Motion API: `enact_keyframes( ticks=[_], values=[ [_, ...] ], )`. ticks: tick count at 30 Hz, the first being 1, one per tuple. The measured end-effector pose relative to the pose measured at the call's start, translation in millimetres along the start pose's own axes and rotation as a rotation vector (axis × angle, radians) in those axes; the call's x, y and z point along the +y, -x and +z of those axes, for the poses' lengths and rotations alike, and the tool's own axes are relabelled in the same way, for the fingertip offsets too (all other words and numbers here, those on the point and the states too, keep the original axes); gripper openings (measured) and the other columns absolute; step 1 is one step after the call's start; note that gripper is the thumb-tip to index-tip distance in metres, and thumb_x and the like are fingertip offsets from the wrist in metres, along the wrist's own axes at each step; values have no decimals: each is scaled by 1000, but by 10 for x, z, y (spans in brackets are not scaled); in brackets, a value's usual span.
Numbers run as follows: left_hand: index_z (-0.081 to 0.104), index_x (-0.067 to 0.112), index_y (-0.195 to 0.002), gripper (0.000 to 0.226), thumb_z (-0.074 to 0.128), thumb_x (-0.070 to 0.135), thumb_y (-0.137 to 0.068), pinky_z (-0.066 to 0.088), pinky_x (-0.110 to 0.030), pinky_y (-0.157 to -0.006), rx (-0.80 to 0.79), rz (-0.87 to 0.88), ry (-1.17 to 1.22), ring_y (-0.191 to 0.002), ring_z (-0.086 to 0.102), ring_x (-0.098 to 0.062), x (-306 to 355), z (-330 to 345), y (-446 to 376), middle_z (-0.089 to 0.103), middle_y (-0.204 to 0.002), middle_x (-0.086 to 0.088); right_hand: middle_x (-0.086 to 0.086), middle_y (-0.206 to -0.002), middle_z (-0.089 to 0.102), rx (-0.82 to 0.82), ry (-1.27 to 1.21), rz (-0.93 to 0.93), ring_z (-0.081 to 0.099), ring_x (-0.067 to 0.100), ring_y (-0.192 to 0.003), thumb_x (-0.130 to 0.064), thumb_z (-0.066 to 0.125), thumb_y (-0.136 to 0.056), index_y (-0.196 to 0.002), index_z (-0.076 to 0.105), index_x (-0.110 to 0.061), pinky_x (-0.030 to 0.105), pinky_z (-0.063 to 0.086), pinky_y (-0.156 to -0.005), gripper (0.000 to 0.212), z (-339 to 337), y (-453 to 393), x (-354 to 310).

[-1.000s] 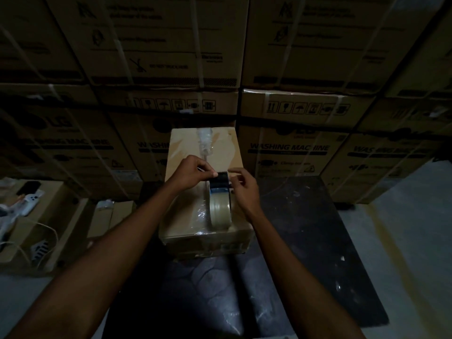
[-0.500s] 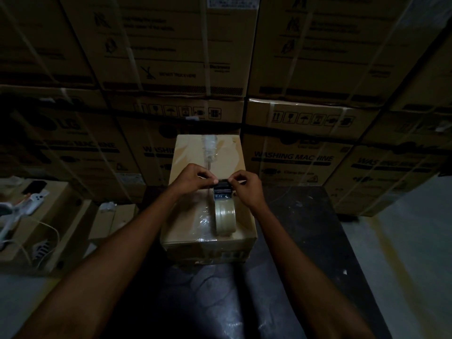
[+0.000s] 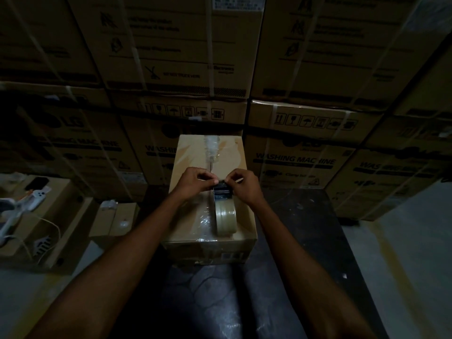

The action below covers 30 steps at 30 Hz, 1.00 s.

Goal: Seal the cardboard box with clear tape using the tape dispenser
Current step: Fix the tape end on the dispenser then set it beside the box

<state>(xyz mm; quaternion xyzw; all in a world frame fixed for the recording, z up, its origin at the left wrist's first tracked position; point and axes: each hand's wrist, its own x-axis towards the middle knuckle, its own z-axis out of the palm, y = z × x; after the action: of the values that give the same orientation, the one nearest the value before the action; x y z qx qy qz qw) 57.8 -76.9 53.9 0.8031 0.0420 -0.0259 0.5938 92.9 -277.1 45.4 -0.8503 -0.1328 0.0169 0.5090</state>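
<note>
While stacked brown washing-machine cartons [image 3: 293, 155] wall off the background, a smaller tan cardboard box [image 3: 188, 216] sits on a dark mat [image 3: 305, 228] directly below the camera, its top flaps closed. Crinkled clear tape [image 3: 211, 149] already runs along the far half of the centre seam, and a glossy strip [image 3: 204, 220] covers the near part and folds over the front edge. On the box lid, just right of the seam, rests the tape dispenser [image 3: 223, 200]: a pale roll of clear tape standing on edge behind a dark cutter head. Both hands meet at that head. The left hand [image 3: 195, 181] is curled, thumb and forefinger pinched at the cutter's front edge; the right hand [image 3: 242, 185] mirrors it from the other side. Whether they hold the loose tape end or only the dispenser's blade is too dim to tell. Judging by this, the step in hand is freeing or cutting the tape at the blade. Next, the end likely needs pulling taut and pressing flat along the bare middle of the seam.
</note>
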Motion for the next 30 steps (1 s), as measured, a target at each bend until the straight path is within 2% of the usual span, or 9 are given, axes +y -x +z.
enact_keyframes(
  ticks=[2,4,6,10,14,16,19,25,30],
  values=[
    [80,15,-106,13,80,11,-93,65,-32,-83,107,-41,68,-100,76,-22,-85,63,151,80,-107,-4,6,-89,75,-13,-37,24,70,16,-84,-11,75,-91,-87,76,-9,40,60,-77,4,-19,-5,15],
    [79,21,-104,12,74,12,-97,64,-33,-73,228,-104,174,-89,76,-24,-194,165,428,80,-105,-4,12,-94,75,-17,-78,55,73,27,-90,-10,74,-92,-83,73,-17,48,63,-80,11,-47,0,33],
    [78,21,-105,14,70,12,-100,63,-33,-67,254,-104,264,-83,74,-26,-296,275,715,80,-98,-5,14,-95,75,-5,-100,76,73,32,-92,-10,74,-92,-80,71,-22,51,64,-78,17,-73,1,43],
    [77,22,-113,22,68,7,-100,65,-30,-72,212,-33,336,-90,75,-22,-356,493,1055,81,-102,-4,15,-100,74,-13,-150,117,73,32,-94,-10,72,-94,-88,72,-13,40,65,-70,7,-107,34,47],
    [72,26,-129,35,70,23,-94,62,-27,-86,161,30,345,-100,76,-18,-328,601,1150,81,-106,-5,12,-100,73,-24,-170,134,73,30,-94,-10,71,-95,-83,70,-20,43,65,-73,15,-121,50,36],
    [70,20,-135,36,69,17,-99,58,-21,-92,112,50,346,-107,74,-12,-291,600,1138,80,-117,1,14,-101,73,-21,-177,146,73,30,-94,-10,71,-94,-82,70,-19,45,65,-73,15,-122,51,31],
    [74,12,-131,31,63,4,-104,52,-13,-96,37,72,286,-118,70,0,-206,598,1069,75,-128,14,16,-100,74,-22,-181,155,73,31,-93,-10,71,-95,-83,71,-17,43,65,-71,13,-131,51,25],
    [75,10,-128,30,63,2,-103,54,-13,-92,31,55,257,-115,71,1,-224,587,963,76,-126,7,9,-94,73,-91,-173,223,70,28,-90,-9,66,-96,-87,75,-10,38,63,-66,13,-166,-35,7],
    [76,13,-128,30,63,3,-103,54,-13,-92,2,46,259,-117,70,0,-227,562,937,76,-128,8,11,-96,74,-159,-133,194,72,33,-91,-25,54,-101,-87,75,-14,33,61,-66,28,-144,-72,-20]
  ],
)
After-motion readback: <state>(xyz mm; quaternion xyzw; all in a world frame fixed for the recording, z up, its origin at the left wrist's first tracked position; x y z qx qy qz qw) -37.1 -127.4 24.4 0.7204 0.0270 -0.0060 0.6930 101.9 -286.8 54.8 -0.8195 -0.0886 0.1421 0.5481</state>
